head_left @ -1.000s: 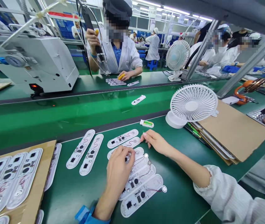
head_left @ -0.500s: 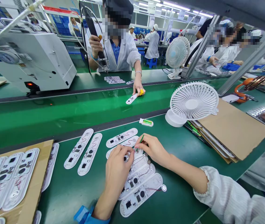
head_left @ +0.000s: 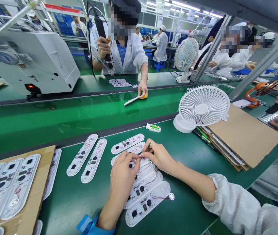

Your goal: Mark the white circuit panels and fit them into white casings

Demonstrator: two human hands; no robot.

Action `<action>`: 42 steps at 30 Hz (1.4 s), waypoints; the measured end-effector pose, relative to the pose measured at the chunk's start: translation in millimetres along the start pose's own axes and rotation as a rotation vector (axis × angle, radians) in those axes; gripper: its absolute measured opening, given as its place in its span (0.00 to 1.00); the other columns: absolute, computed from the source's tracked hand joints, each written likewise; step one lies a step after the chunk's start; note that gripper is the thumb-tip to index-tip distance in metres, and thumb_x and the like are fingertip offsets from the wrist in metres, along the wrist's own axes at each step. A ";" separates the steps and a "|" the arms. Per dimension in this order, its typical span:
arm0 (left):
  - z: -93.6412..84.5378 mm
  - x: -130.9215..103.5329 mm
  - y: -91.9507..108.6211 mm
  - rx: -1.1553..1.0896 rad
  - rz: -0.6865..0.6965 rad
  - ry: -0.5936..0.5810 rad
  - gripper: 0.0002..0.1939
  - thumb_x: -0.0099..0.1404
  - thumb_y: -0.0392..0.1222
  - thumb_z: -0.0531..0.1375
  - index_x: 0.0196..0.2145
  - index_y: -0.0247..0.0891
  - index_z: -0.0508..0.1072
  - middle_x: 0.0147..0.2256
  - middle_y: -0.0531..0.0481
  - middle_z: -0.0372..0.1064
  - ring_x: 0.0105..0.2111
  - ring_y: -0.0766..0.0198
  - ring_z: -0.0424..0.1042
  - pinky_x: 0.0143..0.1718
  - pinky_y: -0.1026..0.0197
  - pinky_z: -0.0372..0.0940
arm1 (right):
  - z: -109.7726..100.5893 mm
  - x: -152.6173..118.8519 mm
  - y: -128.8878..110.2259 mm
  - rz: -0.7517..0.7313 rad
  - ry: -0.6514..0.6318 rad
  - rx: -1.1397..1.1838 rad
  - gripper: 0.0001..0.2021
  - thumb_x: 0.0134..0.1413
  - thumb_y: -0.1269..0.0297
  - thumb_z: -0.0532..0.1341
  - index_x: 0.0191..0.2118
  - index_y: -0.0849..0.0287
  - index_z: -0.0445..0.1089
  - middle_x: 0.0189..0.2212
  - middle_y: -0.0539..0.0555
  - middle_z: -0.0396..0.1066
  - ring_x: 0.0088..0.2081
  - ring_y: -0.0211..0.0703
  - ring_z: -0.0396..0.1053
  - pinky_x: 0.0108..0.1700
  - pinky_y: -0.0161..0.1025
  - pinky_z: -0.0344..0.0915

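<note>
Several long white casings with circuit boards and thin wires lie in a slanted row on the green table; the nearest casing (head_left: 148, 204) has a small round disc (head_left: 171, 196) on a red wire at its right end. My left hand (head_left: 124, 173) is over the row, its thumb and fingertips drawn together at a casing; what they pinch is too small to name. My right hand (head_left: 159, 158) meets it from the right, closed round a thin green stick (head_left: 148, 146). The two hands' fingertips almost touch. Two more casings (head_left: 94, 160) lie to the left.
Cardboard with casings (head_left: 48, 163) is at the left. A white fan (head_left: 204, 106) and stacked cardboard (head_left: 249, 133) stand right. A small white case (head_left: 153, 128) lies near the green channel (head_left: 80, 114). Across it, a person holds a tool (head_left: 101, 29) and a casing (head_left: 132, 100).
My fingertips have drawn closer together over the casing. The person opposite has tilted a casing edge-on and moved it left. At the far right, a hand with a dark tool has come into view.
</note>
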State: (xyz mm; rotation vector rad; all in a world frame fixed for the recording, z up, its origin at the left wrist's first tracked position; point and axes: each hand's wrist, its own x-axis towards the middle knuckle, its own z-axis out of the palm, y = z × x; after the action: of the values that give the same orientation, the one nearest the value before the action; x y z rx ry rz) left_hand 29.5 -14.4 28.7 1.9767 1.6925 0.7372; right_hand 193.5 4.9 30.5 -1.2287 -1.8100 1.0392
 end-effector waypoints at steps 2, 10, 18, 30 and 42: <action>-0.3 0.4 -0.2 -0.010 -0.006 0.005 0.07 0.62 0.44 0.57 0.29 0.43 0.74 0.30 0.52 0.70 0.33 0.59 0.70 0.31 0.60 0.62 | 1.7 0.3 0.9 -0.039 0.019 -0.022 0.08 0.58 0.68 0.59 0.30 0.55 0.58 0.25 0.46 0.63 0.27 0.39 0.62 0.30 0.35 0.56; -0.5 -1.2 -1.9 -0.008 0.008 0.019 0.07 0.61 0.42 0.56 0.27 0.43 0.73 0.29 0.52 0.70 0.33 0.59 0.70 0.30 0.60 0.61 | 10.8 3.0 6.5 -0.110 0.023 -0.061 0.09 0.56 0.71 0.56 0.28 0.54 0.55 0.26 0.47 0.60 0.28 0.39 0.58 0.31 0.37 0.53; -6.7 -5.0 -12.6 -0.002 0.131 0.005 0.10 0.64 0.42 0.55 0.35 0.44 0.77 0.31 0.51 0.68 0.32 0.60 0.69 0.31 0.60 0.64 | 11.4 -3.4 15.6 -0.038 0.070 0.079 0.08 0.56 0.64 0.60 0.30 0.55 0.60 0.27 0.47 0.64 0.28 0.39 0.62 0.31 0.37 0.58; -11.4 -27.6 -25.0 0.617 0.466 -0.008 0.35 0.57 0.19 0.43 0.54 0.45 0.72 0.48 0.41 0.70 0.38 0.54 0.67 0.35 0.54 0.67 | -1.9 -8.1 14.1 0.065 0.183 0.171 0.08 0.57 0.59 0.61 0.36 0.55 0.62 0.29 0.48 0.67 0.32 0.41 0.68 0.37 0.39 0.65; -9.0 -53.1 -28.2 0.065 0.441 0.099 0.12 0.70 0.45 0.53 0.45 0.40 0.73 0.39 0.46 0.71 0.38 0.59 0.71 0.36 0.59 0.68 | -7.4 -29.1 -11.6 -0.206 -0.272 -0.430 0.09 0.57 0.66 0.66 0.41 0.56 0.65 0.41 0.55 0.66 0.43 0.47 0.63 0.44 0.43 0.64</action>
State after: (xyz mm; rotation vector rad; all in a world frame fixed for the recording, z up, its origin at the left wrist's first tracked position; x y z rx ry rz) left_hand -3.6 -62.5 11.6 2.4305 1.3547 0.9511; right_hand 204.3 -23.6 40.9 -1.1466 -2.4069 0.7501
